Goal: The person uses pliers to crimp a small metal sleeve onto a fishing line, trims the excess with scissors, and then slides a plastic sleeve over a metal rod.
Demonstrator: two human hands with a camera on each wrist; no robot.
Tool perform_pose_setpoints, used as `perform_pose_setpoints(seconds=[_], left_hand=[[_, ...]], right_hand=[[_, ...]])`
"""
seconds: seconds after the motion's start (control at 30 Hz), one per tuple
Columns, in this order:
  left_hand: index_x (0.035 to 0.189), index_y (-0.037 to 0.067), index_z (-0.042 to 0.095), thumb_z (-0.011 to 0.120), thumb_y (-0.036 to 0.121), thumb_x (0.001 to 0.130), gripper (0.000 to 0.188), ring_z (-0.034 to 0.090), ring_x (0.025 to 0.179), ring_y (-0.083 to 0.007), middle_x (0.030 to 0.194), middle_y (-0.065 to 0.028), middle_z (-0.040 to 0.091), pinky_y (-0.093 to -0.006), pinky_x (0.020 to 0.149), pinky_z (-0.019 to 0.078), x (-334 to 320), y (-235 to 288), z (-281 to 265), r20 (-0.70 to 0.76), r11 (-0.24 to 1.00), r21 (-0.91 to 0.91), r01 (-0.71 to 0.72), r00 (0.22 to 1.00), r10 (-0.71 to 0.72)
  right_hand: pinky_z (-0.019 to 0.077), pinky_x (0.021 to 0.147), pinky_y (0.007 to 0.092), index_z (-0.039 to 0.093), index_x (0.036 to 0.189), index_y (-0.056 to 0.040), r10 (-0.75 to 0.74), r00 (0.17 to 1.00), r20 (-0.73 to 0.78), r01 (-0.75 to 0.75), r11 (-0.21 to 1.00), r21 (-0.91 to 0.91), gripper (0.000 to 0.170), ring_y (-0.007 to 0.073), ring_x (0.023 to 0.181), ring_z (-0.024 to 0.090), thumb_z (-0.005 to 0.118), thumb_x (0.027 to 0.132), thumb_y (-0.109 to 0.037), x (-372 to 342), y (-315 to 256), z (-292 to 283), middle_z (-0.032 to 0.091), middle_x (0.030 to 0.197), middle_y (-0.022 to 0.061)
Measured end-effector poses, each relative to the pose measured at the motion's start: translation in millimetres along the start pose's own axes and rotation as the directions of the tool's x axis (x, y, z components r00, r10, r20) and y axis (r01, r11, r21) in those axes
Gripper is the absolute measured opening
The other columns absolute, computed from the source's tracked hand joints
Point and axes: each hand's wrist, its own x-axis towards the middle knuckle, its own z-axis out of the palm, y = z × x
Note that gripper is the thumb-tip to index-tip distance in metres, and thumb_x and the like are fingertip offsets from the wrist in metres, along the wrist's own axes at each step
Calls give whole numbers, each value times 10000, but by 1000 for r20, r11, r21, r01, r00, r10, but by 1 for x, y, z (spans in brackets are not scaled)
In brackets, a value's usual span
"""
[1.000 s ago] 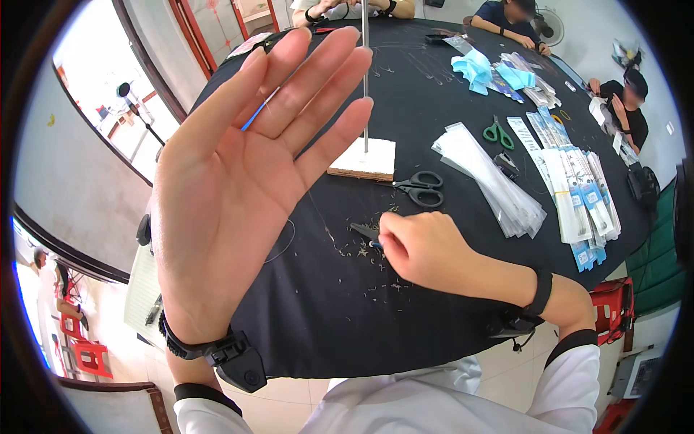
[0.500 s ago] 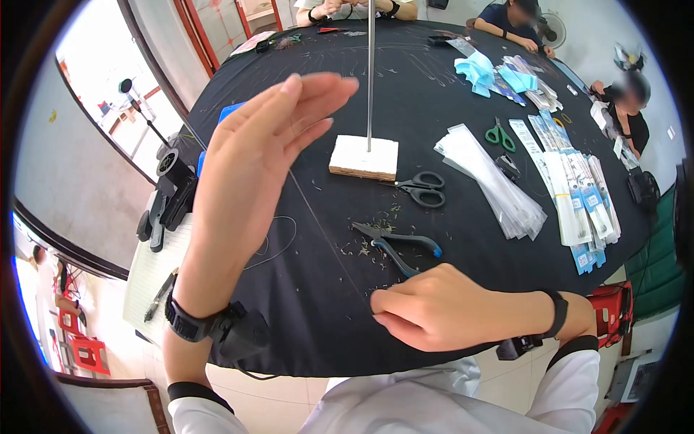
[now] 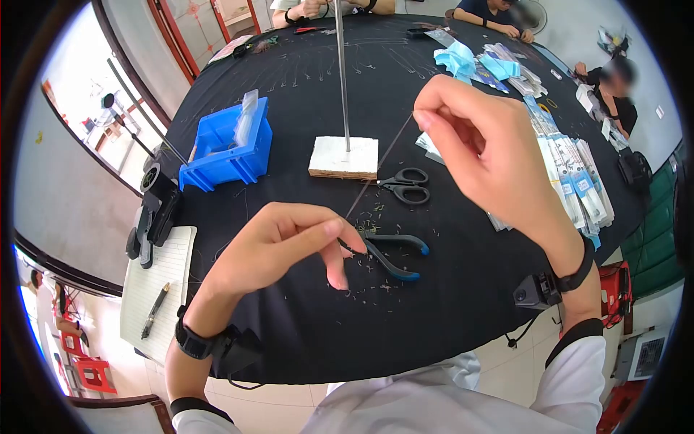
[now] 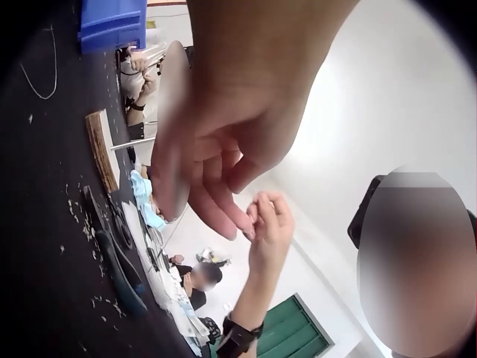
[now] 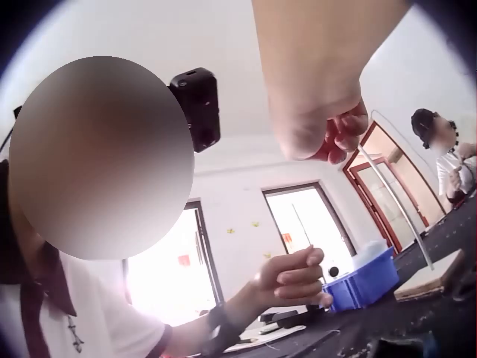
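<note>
A thin dark line runs taut and slanting between the two hands in the head view. Its upper end is pinched by thumb and forefinger of my right hand, raised over the table's right part. My left hand holds the lower end between thumb and forefinger, the other fingers loosely bent. Just right of the left fingertips lie pliers with blue-tipped handles, among small clippings. In the left wrist view the left hand is large; the right wrist view shows the right hand with curled fingers.
A metal rod stands upright in a white block, beside black scissors. A blue bin, notebook and pen are at left. Packets and blue cloth-like items lie at right; other people sit around.
The left hand has come down and right from its raised, open-palmed pose, uncovering the blue bin. The right hand left the pliers, then rose. The line now stretches between both hands.
</note>
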Motion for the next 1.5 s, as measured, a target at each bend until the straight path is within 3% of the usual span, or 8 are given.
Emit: perform_pose_setpoints(seconds=[0.03,0.07,0.17,0.4,0.8,1.1,1.2,1.5], left_hand=[[880,-58,612,399,144,943,300,628,647,-168,704,-120,630,-287,689,480,-2,1,2,8,1000,16,-2,1000,2],[880,-60,621,412,129,936,287,633,673,-168,710,-125,641,-292,732,475,-3,2,5,4,1000,5,-8,1000,8],[888,-63,630,430,118,928,272,634,700,-163,709,-120,654,-288,776,466,-10,6,12,-21,999,23,42,999,-41],[897,-63,641,487,137,911,254,641,761,-162,770,-101,669,-271,740,495,-19,14,14,-169,911,375,171,979,-114],[853,-8,488,305,202,981,306,517,468,-139,486,-3,399,-274,416,484,-19,14,16,-79,847,-524,92,985,-156],[976,-1,508,329,220,979,284,615,863,-235,758,-46,567,-335,816,491,-13,19,11,-294,679,-678,-282,950,102],[1042,-17,521,351,180,971,270,518,1139,-286,1053,-155,614,-380,977,419,-8,10,10,-378,654,-655,-380,913,152],[1072,-63,546,395,190,957,316,502,1155,-239,1166,-184,561,-366,1015,353,9,-17,27,-429,951,-213,-224,896,115]], right_hand=[[255,434,201,511,779,-21,41,999,12,-41,999,3,66,33,471,351,521,841,-2,1,4,2,436,565,-3],[325,424,303,509,742,-43,69,998,-7,-69,998,-2,81,226,434,495,548,810,-64,3,6,4,471,504,101],[253,426,217,515,779,-23,69,997,39,-70,997,16,65,43,454,349,530,842,-13,-1,14,12,440,545,4],[270,416,244,498,758,-24,27,996,79,-28,1000,4,83,89,422,361,537,830,-19,-5,20,28,424,520,34],[389,486,398,518,758,-57,131,976,175,-128,991,-24,76,319,537,553,512,825,-93,-15,32,43,528,553,131],[381,478,339,525,745,-46,177,931,320,-258,938,230,76,279,504,540,546,807,-86,-48,14,69,507,542,108],[417,502,370,504,784,-51,82,956,281,-143,968,205,68,274,536,549,534,832,-89,-60,1,69,529,620,100],[413,431,274,515,797,-25,-341,892,297,357,934,0,154,140,508,538,585,668,-74,-71,-26,57,474,639,36]])
